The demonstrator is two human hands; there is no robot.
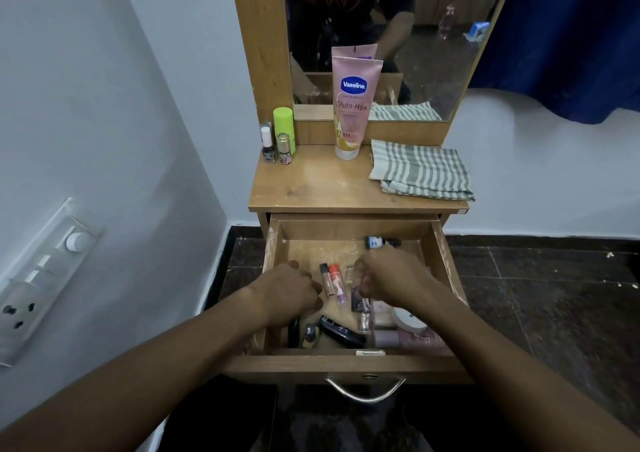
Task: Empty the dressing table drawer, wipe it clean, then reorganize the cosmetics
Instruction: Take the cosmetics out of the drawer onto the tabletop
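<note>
Both hands in open drawer point(446, 264), left hand point(287, 294) fingers curled, hold unclear, right hand point(388, 276) pinched on something small, can't tell what; cosmetics crowd drawer's 6 o'clock, dark bottle point(381, 243) at 12; hasty grab could knock tubes point(332, 281) rolling.

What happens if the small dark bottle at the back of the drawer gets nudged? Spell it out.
The small dark bottle lies on its side on the drawer floor, so it would probably roll. It looks light, and a slight push should move it. If it is glass, which I cannot tell, it may chip.
</note>
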